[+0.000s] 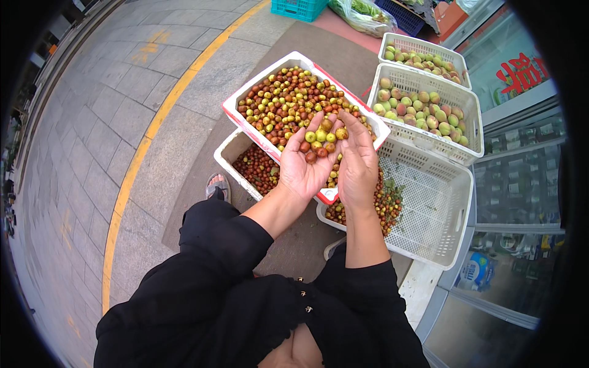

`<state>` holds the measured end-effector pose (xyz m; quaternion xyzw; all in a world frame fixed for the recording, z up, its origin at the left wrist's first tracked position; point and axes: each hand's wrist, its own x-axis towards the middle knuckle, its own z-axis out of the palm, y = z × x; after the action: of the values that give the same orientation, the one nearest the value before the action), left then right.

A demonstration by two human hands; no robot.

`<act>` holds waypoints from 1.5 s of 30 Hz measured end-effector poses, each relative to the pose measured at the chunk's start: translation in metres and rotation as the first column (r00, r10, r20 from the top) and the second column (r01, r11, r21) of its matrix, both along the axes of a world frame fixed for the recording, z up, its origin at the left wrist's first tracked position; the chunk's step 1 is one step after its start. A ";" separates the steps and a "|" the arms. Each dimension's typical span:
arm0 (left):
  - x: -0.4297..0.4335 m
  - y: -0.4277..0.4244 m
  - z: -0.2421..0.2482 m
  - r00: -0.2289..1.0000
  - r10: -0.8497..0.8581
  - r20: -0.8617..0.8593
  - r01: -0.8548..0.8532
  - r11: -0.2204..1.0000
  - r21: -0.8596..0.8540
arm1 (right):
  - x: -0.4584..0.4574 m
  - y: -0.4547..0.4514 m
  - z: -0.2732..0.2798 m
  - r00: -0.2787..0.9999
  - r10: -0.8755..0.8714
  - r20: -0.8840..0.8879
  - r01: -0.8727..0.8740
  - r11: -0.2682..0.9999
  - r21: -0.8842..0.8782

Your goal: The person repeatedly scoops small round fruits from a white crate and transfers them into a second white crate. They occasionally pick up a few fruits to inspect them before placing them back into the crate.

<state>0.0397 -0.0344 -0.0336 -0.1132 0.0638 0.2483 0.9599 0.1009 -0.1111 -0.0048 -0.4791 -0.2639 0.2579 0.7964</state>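
My left hand [299,170] is palm up and cupped, with several green and red-brown jujubes [320,136] lying in it. Against its side, my right hand [359,170] curves with fingertips raised and helps hold in the fruit. Both hands are above the near right part of a white foam box [297,59] with red edging, filled with mixed jujubes [285,101]. Beneath this box, another white foam box [223,154] holds darker red jujubes [257,170]. My forearms and hands hide part of the upper box.
On the right, a white plastic crate [441,255] holds jujubes and leaves [390,202] on its left side. Beyond it are two crates of peaches [421,110]. A glass-fronted cabinet [515,193] borders the right. My sandaled foot [218,186] is near the lower foam box on a brown mat [193,216].
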 end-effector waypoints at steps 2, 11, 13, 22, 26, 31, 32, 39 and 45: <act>0.006 0.001 -0.005 0.999 0.020 -0.026 -0.019 0.999 0.035 | 0.007 0.001 -0.018 0.994 -0.009 0.108 0.026 0.988 -0.155; 0.015 0.009 -0.042 0.988 0.001 -0.155 0.003 1.000 0.022 | 0.029 -0.002 -0.069 0.912 0.080 0.402 0.125 0.880 -0.458; 0.016 0.015 -0.051 0.992 0.006 -0.126 -0.002 1.000 0.030 | 0.030 -0.002 -0.066 0.867 0.130 0.481 0.168 0.832 -0.529; 0.017 0.027 -0.075 0.974 0.025 -0.226 -0.013 0.998 0.054 | 0.032 0.009 -0.081 0.885 0.201 0.421 0.128 0.763 -0.633; 0.018 0.028 -0.076 0.980 -0.003 -0.197 0.015 0.998 0.060 | 0.040 0.021 -0.093 0.980 -0.045 -0.195 -0.049 0.891 -0.451; 0.016 0.034 -0.068 0.955 0.014 -0.298 0.006 0.998 0.069 | 0.052 0.023 -0.092 0.756 -0.179 -0.630 0.102 0.982 -0.157; 0.016 0.035 -0.071 0.954 0.027 -0.300 -0.002 0.996 0.084 | 0.054 0.022 -0.094 0.718 -0.190 -0.669 0.112 0.981 -0.158; 0.018 0.034 -0.075 0.912 0.075 -0.404 -0.023 0.991 0.131 | 0.063 0.009 -0.092 0.658 -0.245 -0.712 0.115 0.967 -0.226; 0.010 0.043 -0.083 0.895 0.062 -0.442 0.030 0.980 0.198 | 0.059 0.000 -0.083 0.756 -0.230 -0.613 -0.032 0.922 -0.385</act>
<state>0.0498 0.0090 -0.1161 0.0433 0.2559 0.2806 0.9241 0.1595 -0.1110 -0.0874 -0.5158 0.1077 0.4090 0.7450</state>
